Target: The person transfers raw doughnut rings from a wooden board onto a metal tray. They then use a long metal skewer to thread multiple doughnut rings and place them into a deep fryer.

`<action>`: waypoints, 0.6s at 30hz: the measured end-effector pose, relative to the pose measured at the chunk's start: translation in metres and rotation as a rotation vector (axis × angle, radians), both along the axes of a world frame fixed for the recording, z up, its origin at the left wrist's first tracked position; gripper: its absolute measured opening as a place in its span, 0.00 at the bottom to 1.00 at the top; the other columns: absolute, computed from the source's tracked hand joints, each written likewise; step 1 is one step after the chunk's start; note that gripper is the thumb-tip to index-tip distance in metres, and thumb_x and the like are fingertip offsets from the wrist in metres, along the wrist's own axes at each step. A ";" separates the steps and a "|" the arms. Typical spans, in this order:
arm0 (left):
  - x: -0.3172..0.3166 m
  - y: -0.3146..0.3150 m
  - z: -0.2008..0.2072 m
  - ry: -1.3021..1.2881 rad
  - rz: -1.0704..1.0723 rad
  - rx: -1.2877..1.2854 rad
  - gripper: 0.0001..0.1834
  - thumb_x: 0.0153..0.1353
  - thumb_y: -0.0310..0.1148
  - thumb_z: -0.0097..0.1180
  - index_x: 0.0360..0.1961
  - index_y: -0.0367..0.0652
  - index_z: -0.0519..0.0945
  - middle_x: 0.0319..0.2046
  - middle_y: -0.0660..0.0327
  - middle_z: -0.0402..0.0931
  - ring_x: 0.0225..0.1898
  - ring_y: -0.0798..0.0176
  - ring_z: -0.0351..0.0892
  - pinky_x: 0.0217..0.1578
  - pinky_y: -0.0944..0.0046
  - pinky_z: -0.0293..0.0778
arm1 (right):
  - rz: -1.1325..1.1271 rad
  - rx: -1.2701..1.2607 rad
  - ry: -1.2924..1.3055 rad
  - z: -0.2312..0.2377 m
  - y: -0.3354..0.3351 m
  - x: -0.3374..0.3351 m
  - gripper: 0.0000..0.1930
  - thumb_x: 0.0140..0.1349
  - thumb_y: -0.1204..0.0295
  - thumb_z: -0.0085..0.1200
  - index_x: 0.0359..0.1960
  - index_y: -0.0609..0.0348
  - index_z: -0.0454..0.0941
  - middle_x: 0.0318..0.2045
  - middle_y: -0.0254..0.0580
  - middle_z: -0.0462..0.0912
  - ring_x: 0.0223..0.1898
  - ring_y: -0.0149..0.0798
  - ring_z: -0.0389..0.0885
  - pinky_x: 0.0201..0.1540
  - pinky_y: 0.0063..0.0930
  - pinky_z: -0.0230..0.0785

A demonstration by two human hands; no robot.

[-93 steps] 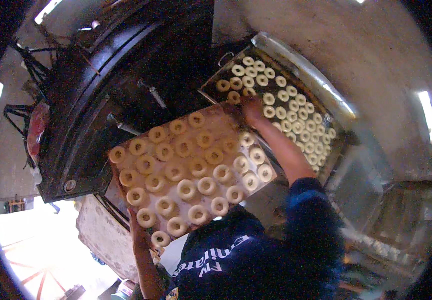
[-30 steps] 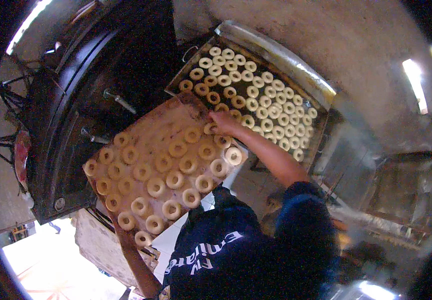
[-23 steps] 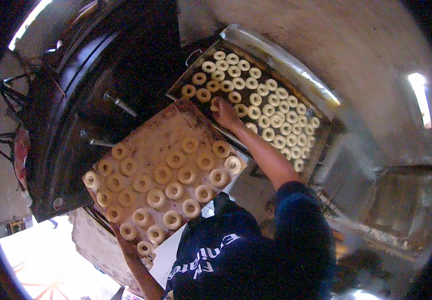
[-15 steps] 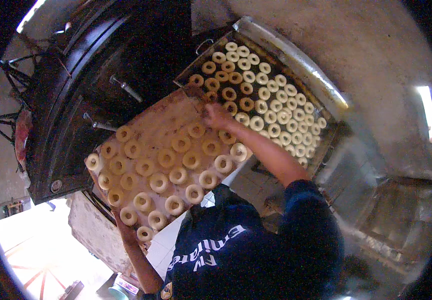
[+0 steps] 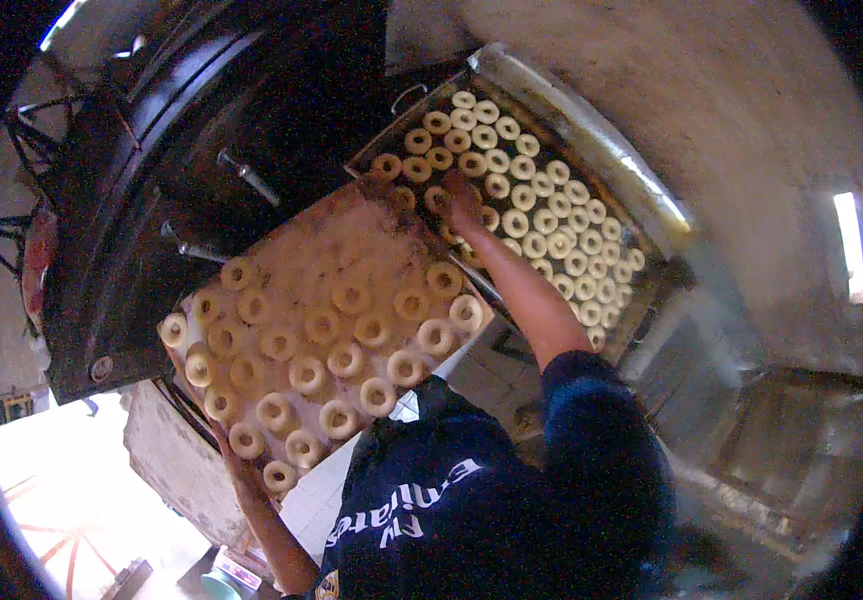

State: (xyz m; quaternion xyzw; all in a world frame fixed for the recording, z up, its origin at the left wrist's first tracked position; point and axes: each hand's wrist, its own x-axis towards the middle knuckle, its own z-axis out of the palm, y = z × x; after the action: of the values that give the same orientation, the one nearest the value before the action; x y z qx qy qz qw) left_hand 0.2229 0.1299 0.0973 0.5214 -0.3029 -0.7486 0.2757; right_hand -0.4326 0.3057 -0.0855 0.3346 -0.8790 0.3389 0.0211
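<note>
A wide floured board [image 5: 282, 290] slants in front of me, its near half covered with rows of pale dough rings [image 5: 308, 375]. My left hand [image 5: 239, 465] is closed on its lower left edge, with the fingers partly hidden beneath. Beyond the board's far right end lies a shallow rectangular metal vat [image 5: 577, 150], dark inside and crowded with many more rings. Over its near side, my right hand [image 5: 462, 205] reaches down with its fingers closed at a dough ring [image 5: 437, 198]; the fingertips are dim and blurred.
A large dark metal structure with bolt-like rods [image 5: 249, 178] stands left of the board. The vat has a wire handle [image 5: 410, 97] at its far left corner and a raised metal rim along its far side. A flat metal tray-like surface [image 5: 802, 440] lies to the right.
My right hand has gone from the board's far end out over the vat. One ring has left the board's upper row. My left hand stays on the board's edge.
</note>
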 end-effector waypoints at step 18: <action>-0.012 -0.008 0.001 -0.050 0.011 0.016 0.45 0.72 0.68 0.45 0.77 0.46 0.60 0.73 0.56 0.65 0.70 0.54 0.69 0.67 0.51 0.73 | 0.030 0.208 -0.197 0.042 0.018 0.036 0.31 0.55 0.70 0.67 0.62 0.54 0.70 0.54 0.58 0.80 0.53 0.63 0.80 0.52 0.56 0.73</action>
State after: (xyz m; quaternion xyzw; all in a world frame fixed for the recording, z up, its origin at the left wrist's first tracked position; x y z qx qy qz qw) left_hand 0.2104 0.1216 0.0982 0.5438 -0.3008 -0.7363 0.2678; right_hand -0.3962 0.3234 -0.0433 0.3129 -0.9022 0.2775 -0.1054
